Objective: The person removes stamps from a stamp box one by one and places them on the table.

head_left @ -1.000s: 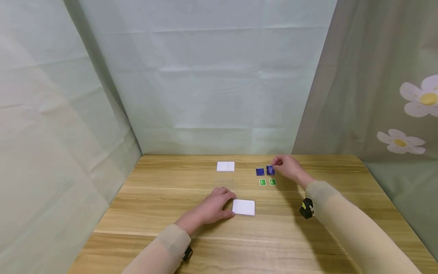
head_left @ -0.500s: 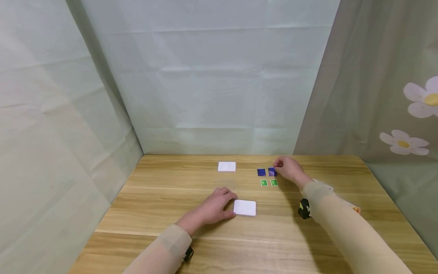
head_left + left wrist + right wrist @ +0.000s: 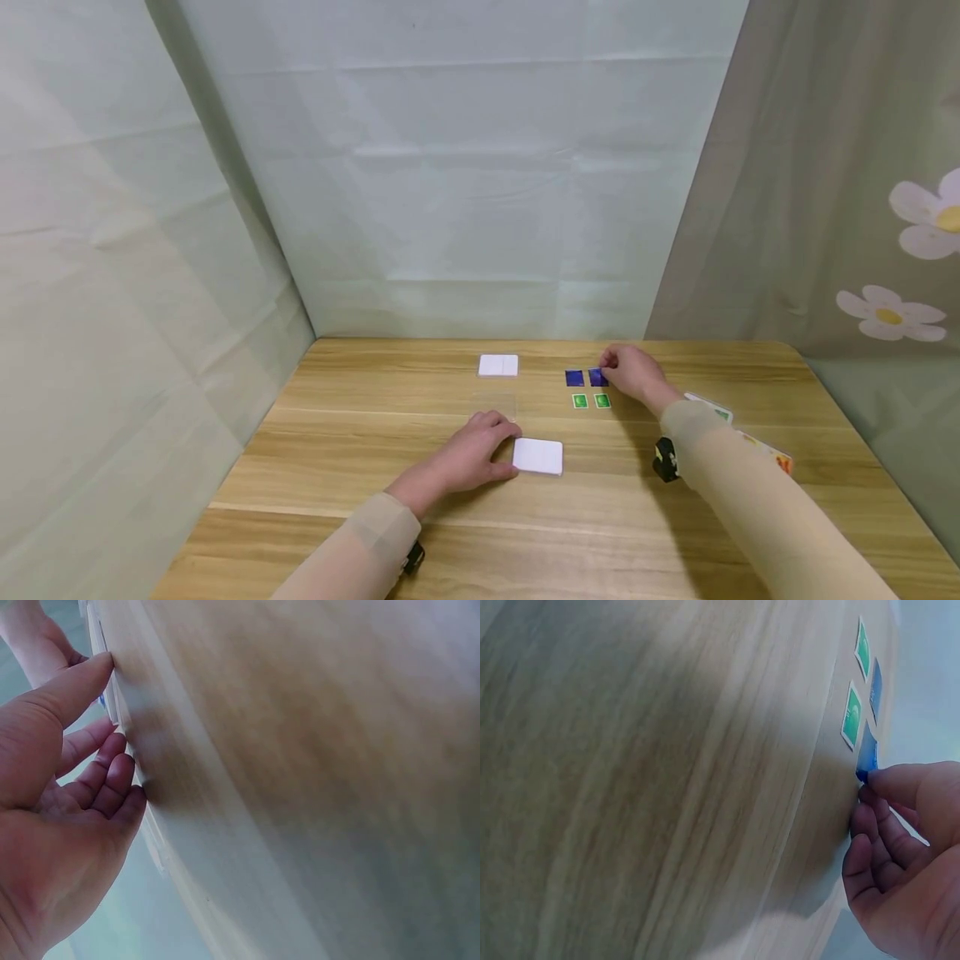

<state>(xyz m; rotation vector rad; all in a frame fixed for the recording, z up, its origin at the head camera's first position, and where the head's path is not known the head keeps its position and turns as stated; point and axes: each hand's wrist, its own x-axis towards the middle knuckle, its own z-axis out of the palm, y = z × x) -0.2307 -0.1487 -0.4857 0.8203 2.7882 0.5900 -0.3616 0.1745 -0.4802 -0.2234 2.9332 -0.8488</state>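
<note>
My right hand (image 3: 632, 372) pinches the near corner of a small blue square (image 3: 867, 752) between thumb and forefinger, low over the wooden table. Left of it lies a second blue square (image 3: 574, 378). Two small green squares with white borders, one left (image 3: 580, 401) and one right (image 3: 602, 401), lie in a row just below the blue ones. My left hand (image 3: 480, 450) rests on the table with relaxed fingers. Its thumb and forefinger tips are right at the left corners of a white rectangular card stack (image 3: 537, 457).
Another white card (image 3: 498, 365) lies near the table's back edge. A clear flat sheet (image 3: 493, 403) lies between it and my left hand. Beside my right sleeve, partly hidden, are a white and green card (image 3: 712, 408) and a card with orange print (image 3: 776, 458).
The right blue square has come down slightly, level with its neighbour, still in my right fingers. Cards by the right forearm have come into sight. My left hand has stayed put.
</note>
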